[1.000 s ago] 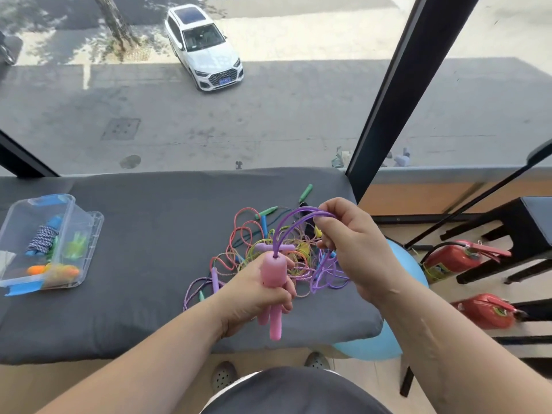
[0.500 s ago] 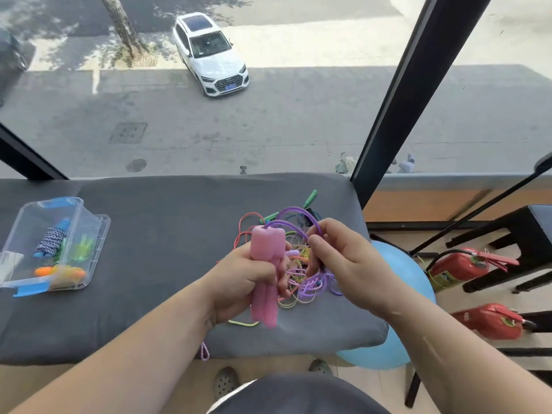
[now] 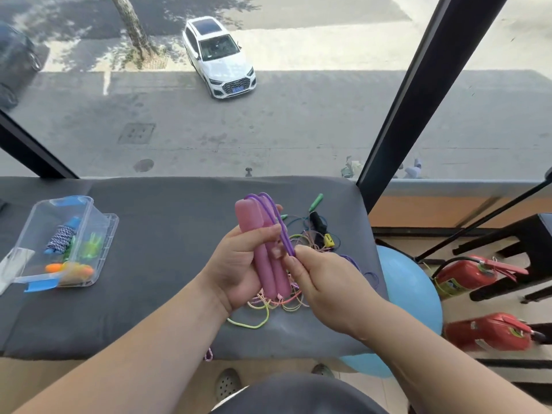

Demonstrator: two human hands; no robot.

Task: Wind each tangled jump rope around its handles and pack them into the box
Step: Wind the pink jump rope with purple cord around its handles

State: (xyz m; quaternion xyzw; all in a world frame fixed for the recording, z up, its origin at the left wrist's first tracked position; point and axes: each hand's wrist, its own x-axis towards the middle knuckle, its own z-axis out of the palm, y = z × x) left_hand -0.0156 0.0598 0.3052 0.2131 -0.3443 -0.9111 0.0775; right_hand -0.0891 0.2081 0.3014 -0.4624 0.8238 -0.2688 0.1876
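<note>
A grey padded table (image 3: 143, 264) sits against a big window, street and a white car (image 3: 219, 56) below. Right of it, a blue ball (image 3: 409, 294) and two red extinguishers (image 3: 466, 274) on the floor. The clear box (image 3: 98, 234) rests at the table's left, wound ropes already inside. Centre stage: the left hand (image 3: 236, 270) is wrapped around the pink handles (image 3: 263, 249), held side by side, near upright, long axis running away from the person, tops tipped slightly left. The right hand (image 3: 322, 282) pinches the purple rope (image 3: 277, 219), which loops over the handle tops. The tangle (image 3: 298, 264) lies on the table beneath.
</note>
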